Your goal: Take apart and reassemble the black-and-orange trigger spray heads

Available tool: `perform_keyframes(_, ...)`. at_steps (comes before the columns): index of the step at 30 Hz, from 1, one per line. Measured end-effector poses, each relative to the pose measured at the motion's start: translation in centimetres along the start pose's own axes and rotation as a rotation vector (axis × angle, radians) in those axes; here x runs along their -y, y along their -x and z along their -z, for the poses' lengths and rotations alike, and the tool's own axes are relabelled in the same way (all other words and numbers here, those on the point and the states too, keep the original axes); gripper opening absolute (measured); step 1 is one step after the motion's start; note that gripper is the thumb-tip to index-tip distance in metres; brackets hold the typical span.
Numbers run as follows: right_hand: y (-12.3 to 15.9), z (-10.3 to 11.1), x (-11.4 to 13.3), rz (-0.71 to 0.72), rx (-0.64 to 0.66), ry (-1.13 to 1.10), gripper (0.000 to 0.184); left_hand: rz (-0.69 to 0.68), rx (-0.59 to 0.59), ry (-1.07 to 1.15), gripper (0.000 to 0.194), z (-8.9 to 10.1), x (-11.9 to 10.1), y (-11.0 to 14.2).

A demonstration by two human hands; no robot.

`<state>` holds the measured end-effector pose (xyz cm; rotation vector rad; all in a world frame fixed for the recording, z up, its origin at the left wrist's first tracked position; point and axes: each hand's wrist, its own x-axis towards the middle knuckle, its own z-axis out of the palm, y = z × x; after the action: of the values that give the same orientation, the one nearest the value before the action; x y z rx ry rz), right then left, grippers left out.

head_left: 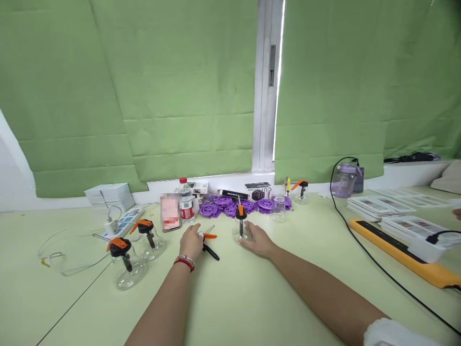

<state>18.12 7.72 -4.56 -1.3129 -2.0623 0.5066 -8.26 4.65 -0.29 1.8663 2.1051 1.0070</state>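
My right hand [257, 239] is closed around the lower right side of a glass spray bottle [240, 229], which stands upright on the table. Its black top has an orange lever and a thin metal spout. To its left, my left hand [191, 242] grips a loose spray head [210, 251] lying low over the table. The orange lever, metal spout and black tube stick out to the right of the fingers; the rest is hidden by them. Two similar glass spray bottles, a nearer one [129, 274] and a farther one [153, 245], stand off to the left.
Purple plastic wheels [230, 206] lie along the back beside a water bottle [186, 206] and a phone [170, 211]. Another spray bottle [301, 193] and a clear glass bottle [279, 210] stand behind. A yellow power strip [399, 250], black cable and card stacks occupy the right; another person's hand [457, 214] shows there.
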Motion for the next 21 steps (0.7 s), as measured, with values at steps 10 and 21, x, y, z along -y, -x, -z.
perform_keyframes(10, -5.7, -1.9, 0.1, -0.074, -0.044, 0.1, 0.071, -0.006, 0.226, -0.009, 0.026, -0.7, -1.0, 1.3)
perform_keyframes(21, -4.6, -0.6, -3.0, 0.046, -0.395, 0.295, 0.08, 0.059, 0.425, 0.207, 0.067, -0.2, -2.1, 2.1)
